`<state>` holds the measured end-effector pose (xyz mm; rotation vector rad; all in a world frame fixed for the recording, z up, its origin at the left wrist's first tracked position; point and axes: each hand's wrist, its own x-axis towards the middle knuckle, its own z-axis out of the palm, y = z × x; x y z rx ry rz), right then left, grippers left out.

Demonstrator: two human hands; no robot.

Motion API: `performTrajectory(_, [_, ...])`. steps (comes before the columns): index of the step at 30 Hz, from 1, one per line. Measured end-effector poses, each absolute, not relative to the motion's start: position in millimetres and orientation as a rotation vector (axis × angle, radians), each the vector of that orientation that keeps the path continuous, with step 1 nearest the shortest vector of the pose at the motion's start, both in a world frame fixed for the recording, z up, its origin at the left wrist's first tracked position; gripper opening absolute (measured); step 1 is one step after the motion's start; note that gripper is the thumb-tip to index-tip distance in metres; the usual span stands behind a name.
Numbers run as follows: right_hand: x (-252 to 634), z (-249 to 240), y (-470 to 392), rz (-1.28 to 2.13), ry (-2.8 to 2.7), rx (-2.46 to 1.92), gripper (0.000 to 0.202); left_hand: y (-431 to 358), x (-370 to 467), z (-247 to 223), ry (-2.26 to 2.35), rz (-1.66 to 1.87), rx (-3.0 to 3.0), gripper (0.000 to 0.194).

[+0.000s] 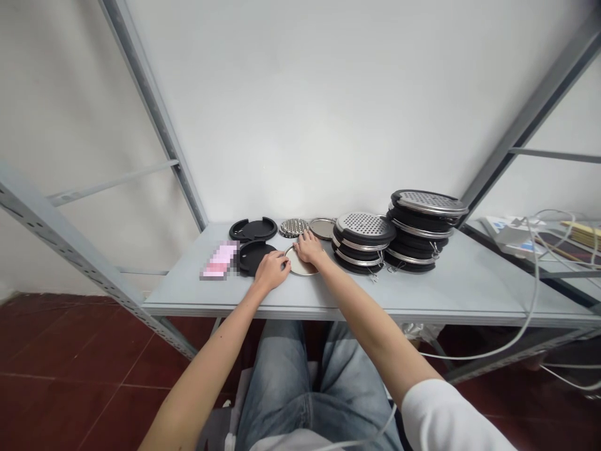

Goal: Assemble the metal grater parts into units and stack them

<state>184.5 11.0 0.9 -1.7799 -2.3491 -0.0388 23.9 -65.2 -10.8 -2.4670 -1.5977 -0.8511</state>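
A pale round disc with a thin metal rim [303, 268] lies flat on the grey table, between my hands. My left hand [272, 270] is closed at its left edge, fingertips curled; something small and dark shows at them, too small to name. My right hand [308, 246] rests over the disc's far side, fingers stretched out and covering part of the rim. A black round plate [253, 257] lies just left of my left hand, which overlaps its edge. Behind are a black ring-shaped holder [252, 229], a perforated metal grater disc [293, 227] and a metal-rimmed round piece [323, 228].
Two stacks of black round units with metal bands stand right of my hands: a shorter stack [364, 227] and a taller stack [427, 203], wire clasps sticking out. A blurred pink item [220, 258] lies at left. Metal posts [154, 106] flank the table; a white cable [526, 319] hangs at right.
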Motion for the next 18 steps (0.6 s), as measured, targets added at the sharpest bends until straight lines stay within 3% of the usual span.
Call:
performTrajectory(13, [187.9, -0.4, 14.8, -0.188, -2.274, -1.673, 0.051, -70.2, 24.8, -3.2, -1.613, -0.828, -2.495, 0.029])
performTrajectory(18, [192.3, 8.4, 15.3, -0.286, -2.292, -1.586, 0.058, -71.3, 24.7, -1.2, -1.583, -0.861, -2.516, 0.033])
